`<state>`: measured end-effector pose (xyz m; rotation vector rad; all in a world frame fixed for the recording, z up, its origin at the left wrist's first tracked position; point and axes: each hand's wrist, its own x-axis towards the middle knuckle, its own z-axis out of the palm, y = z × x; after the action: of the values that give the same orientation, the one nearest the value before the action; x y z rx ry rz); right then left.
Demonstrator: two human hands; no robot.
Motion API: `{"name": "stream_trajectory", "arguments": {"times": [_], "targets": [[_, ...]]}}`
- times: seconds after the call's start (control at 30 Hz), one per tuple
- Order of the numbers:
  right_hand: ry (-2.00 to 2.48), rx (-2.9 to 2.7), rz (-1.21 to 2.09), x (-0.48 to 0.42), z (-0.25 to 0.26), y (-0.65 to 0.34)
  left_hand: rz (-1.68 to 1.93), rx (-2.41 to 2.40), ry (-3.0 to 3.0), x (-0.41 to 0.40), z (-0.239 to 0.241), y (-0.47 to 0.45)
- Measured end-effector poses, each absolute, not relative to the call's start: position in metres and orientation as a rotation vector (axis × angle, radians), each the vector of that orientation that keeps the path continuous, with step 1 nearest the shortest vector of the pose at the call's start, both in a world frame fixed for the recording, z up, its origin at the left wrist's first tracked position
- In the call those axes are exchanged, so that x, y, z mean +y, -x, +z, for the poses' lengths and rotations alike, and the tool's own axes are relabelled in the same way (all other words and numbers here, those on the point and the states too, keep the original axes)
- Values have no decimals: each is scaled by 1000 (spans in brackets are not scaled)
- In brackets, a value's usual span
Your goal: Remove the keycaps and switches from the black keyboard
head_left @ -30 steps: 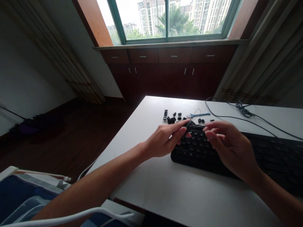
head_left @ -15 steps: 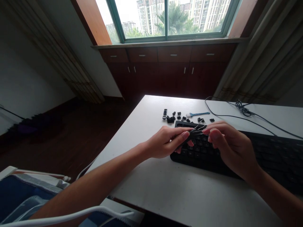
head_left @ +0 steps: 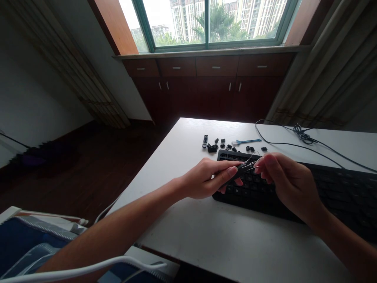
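Note:
My left hand (head_left: pixel 210 179) is closed around the dark handle of a wire keycap puller (head_left: pixel 241 169), its thin metal wires pointing right. At those wires, the fingertips of my right hand (head_left: pixel 287 181) are pinched together; whether a keycap sits between them is too small to tell. Both hands hover over the left part of a black keyboard (head_left: pixel 244 198). Several loose black keycaps (head_left: pixel 223 140) lie on the table behind it, near a small blue brush (head_left: pixel 249 141) with pale bristles.
The white table (head_left: pixel 165 169) has its left edge beside my left forearm. A black cable (head_left: pixel 303 135), partly bundled, runs across the back right. At lower left are a white tube (head_left: pixel 88 267) and blue fabric (head_left: pixel 17 243). Cabinets (head_left: pixel 185 90) stand below the window.
My right hand has shifted slightly, its thumb now higher and pressed to the fingers near the wires. The puller in my left hand has tilted a little; loose keycaps and brush stay put.

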<state>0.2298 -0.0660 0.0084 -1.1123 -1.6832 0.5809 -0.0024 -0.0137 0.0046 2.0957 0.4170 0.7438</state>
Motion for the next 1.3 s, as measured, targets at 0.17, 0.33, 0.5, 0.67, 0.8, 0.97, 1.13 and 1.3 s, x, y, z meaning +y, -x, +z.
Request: {"name": "stream_trajectory", "arguments": {"times": [0.17,0.33,0.5,0.67,0.8,0.97,1.13,1.3], "targets": [[1102,-1668,616,-66,10,-228,743,403,-2092,-13,5,3],[1091,-1684,600,-66,9,-230,735,418,-2087,-14,6,2],[1072,-1704,561,-68,5,-231,754,438,-2093,-14,5,2],[1032,-1750,512,-70,3,-231,763,447,-2105,-14,5,1],[1052,-1740,522,-70,5,-231,757,433,-2111,-14,5,2],[1148,-1681,607,-67,5,-231,741,451,-2049,-13,5,2],[1192,-1693,653,-66,2,-229,875,523,-1929,-12,8,0],[1198,-1770,663,-65,-2,-228,960,554,-1684,-8,8,-3]]}}
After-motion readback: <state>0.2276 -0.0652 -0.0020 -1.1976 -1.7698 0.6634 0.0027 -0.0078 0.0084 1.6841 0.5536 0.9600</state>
